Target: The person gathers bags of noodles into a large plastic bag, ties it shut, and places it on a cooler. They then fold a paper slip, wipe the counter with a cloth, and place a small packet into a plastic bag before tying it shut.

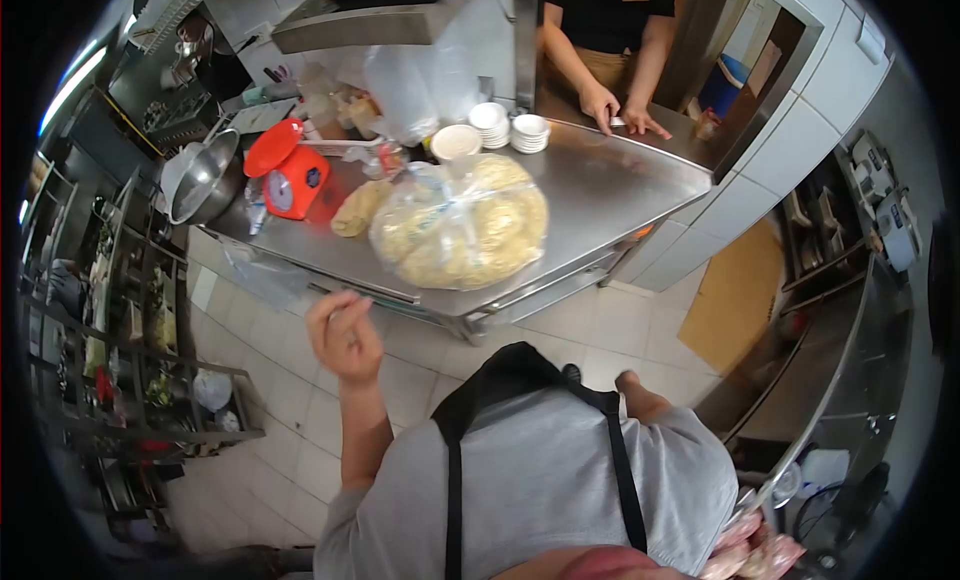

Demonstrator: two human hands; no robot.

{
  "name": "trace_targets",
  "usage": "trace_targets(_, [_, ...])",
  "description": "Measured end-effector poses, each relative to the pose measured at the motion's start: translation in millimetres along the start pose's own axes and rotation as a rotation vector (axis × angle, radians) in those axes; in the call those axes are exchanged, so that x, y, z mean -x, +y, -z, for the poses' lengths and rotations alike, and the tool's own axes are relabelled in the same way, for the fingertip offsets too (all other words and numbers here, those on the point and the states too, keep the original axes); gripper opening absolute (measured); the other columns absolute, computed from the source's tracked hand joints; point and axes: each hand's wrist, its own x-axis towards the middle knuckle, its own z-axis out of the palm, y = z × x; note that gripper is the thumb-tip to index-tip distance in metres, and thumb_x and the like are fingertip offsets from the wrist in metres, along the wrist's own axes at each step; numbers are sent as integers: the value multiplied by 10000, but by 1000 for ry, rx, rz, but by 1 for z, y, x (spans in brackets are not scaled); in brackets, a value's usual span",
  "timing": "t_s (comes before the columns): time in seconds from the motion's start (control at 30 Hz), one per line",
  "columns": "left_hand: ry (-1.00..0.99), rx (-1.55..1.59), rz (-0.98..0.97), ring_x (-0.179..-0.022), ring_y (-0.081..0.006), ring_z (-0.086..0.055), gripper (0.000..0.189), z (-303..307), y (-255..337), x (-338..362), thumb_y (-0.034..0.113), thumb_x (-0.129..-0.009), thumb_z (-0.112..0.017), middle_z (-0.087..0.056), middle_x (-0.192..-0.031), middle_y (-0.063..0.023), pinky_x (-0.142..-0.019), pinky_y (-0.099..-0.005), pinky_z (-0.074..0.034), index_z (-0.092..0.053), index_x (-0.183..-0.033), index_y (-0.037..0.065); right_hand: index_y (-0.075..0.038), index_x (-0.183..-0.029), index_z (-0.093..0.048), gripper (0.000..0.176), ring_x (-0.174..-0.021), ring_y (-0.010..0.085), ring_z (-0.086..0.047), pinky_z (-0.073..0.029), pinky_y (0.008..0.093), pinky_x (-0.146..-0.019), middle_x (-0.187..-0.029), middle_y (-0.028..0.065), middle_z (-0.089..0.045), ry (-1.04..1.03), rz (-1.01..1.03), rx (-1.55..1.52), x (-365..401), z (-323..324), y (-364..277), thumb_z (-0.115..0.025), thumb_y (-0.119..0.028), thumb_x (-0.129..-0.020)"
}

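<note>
Half-open, your left hand (346, 342) is near the bulging bag (490, 242), which a bump could topple off the counter (622, 185); right hand unseen.

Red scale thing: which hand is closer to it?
Left. The left hand is raised this side of the red scale; the right arm is farther away, beside the body.

Bulging clear plastic bag (500, 235) of pale yellow food, top bunched, on steel counter (610, 180), near front edge.
</note>
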Motion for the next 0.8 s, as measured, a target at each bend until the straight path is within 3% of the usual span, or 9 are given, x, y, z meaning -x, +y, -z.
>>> trace_targets(0.1, [22,-181,131,-808,-236,-541,158,89,-72,32,-89,-767,-541,-547,-900,-112,-669,-298,-454,-617,-847,25,-92,-925,-685,221,-973,313,-600,-498,388,-816,-1060,105,-639,25,-49,-437,32,65,-124,-571,-135,-740])
trace_targets(0.2, [83,-213,370,-806,-204,-536,133,160,-128,69,-56,-811,-517,-537,-949,-113,-652,-278,-444,-608,-882,11,-120,-803,-707,247,-720,256,-660,-534,392,-650,-782,97,-680,183,342,56,-45,112,-201,-502,-258,-814])
trace_targets(0.23, [125,-197,557,-797,-182,-533,130,173,-138,74,-38,-831,-506,-530,-980,-112,-644,-266,-437,-604,-904,7,-121,-727,-712,109,-827,308,-641,-512,413,-740,-868,128,-675,-77,109,-567,47,223,-224,-636,-143,-652])
trace_targets(0.27, [115,-193,563,-797,-182,-533,130,180,-144,73,-38,-831,-506,-530,-980,-112,-644,-266,-437,-604,-904,7,-101,-750,-698,194,-644,275,-648,-532,387,-570,-647,119,-646,-60,139,-429,59,267,-237,-552,-223,-789])
trace_targets(0.37, [-10,-164,584,-777,-149,-524,145,201,-162,52,-20,-847,-496,-512,-1030,-106,-629,-253,-425,-594,-950,7,-57,-961,-651,282,-662,278,-650,-533,394,-550,-978,190,-606,575,395,-466,7,289,-255,-651,-144,-692])
trace_targets(0.43, [-149,-173,546,-888,-149,-526,163,204,-175,39,-21,-867,-481,-484,-1062,-89,-683,-237,-433,-570,-1001,8,-84,-944,-657,245,-610,247,-642,-519,367,-526,-852,167,-639,385,91,-1090,24,332,-267,-606,-222,-748])
trace_targets(0.57, [-78,-130,453,-866,-160,-539,155,199,-213,38,-15,-865,-484,-485,-1066,-98,-660,-249,-440,-572,-989,19,-99,-912,-658,274,-506,218,-612,-502,361,-514,-574,70,-623,521,32,-731,39,357,-268,-520,-310,-805])
trace_targets(0.67, [-52,-131,485,-826,-165,-517,155,204,-236,51,-30,-842,-495,-494,-1056,-98,-616,-269,-438,-592,-956,13,-81,-888,-657,268,-761,261,-643,-504,394,-725,-788,153,-655,455,-66,-546,-94,263,-246,-513,-288,-797])
trace_targets(0.8, [-98,-183,481,-827,-175,-523,143,227,-262,47,-19,-853,-492,-483,-1057,-103,-632,-272,-445,-584,-961,-10,-98,-1062,-656,299,-1051,282,-577,-464,406,-874,-1149,145,-596,77,67,-303,-117,272,-273,-520,-120,-797])
